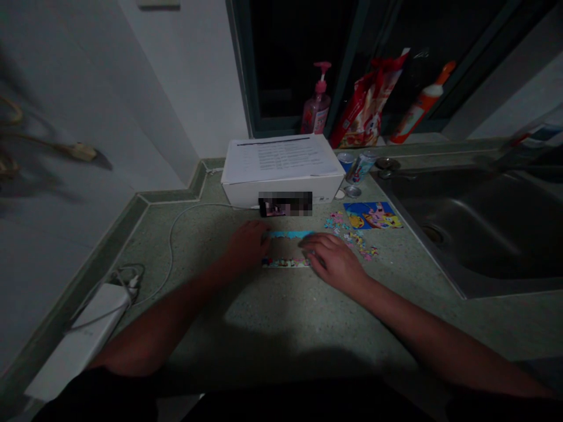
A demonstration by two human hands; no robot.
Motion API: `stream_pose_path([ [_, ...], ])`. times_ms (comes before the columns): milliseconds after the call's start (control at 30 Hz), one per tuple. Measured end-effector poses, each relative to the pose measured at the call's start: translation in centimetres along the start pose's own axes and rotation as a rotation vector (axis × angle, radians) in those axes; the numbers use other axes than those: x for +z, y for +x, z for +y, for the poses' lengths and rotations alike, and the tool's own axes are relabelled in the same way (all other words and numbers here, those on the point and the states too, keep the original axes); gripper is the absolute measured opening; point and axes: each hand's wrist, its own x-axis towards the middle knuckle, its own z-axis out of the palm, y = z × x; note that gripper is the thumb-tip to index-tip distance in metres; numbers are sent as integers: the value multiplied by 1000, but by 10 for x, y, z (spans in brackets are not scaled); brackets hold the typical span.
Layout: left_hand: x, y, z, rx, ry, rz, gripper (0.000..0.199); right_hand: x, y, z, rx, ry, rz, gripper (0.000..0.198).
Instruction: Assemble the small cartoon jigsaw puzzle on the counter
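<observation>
An assembled light blue strip of jigsaw puzzle (288,234) lies on the counter, with a multicoloured strip of puzzle (287,263) parallel to it on the near side. At their left ends rests my left hand (248,245), its fingers loosely bent and apart; the fingertips are dim and partly hidden. My right hand (335,261) lies over the right ends, fingers stretched out and spread, covering part of both strips. No held piece is visible in either hand. Loose puzzle pieces (363,244) are scattered right of my right hand, near a cartoon picture card (373,215).
Behind the strips, a phone (281,207) leans on a white box (281,167), with a cable running left. Cans (361,167) stand beside the box. A steel sink (484,217) is at right, a white power strip (83,340) at left. Bottles and a red bag (367,108) line the windowsill.
</observation>
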Motion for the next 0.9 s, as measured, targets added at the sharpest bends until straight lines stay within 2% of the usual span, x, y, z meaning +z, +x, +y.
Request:
stream_pose_path([
  [100,4,-1,-7,-28,44,-11,29,3,2,12,99,-63,51,34],
  [200,8,-3,-8,-10,45,1,30,8,3,19,142,-94,40,41],
  [567,15,-2,-7,-3,9,-26,27,8,3,14,126,-89,30,40],
  [900,10,-4,0,5,-22,-31,28,9,2,16,115,-101,25,41],
])
